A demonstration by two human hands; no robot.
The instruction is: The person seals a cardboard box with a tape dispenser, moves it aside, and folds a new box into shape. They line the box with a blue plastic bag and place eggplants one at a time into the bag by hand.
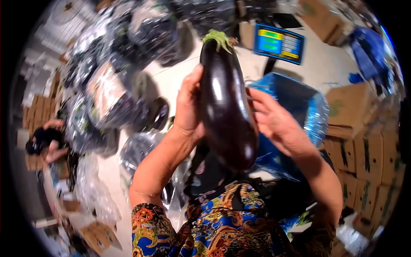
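Observation:
A large, glossy dark purple eggplant (pixel 224 98) with a green cap is held up in front of me, cap end pointing away. My left hand (pixel 189 105) is closed around its left side, thumb along the skin and the other fingers hidden beneath. On the opposite side, my right hand (pixel 274 118) has its bent fingers against the eggplant's edge; part of the grip is hidden. Below and behind my right hand is an opened blue plastic bag (pixel 317 115). Under my left forearm lies a clear plastic bag (pixel 139 150).
Several plastic-wrapped bundles (pixel 158 32) fill the floor at upper left. A scale display (pixel 279 44) stands beyond the blue bag. Cardboard boxes (pixel 359 162) are stacked at right. Another person (pixel 48 140) sits at far left, near more boxes. Loose clear plastic (pixel 96 188) lies at lower left.

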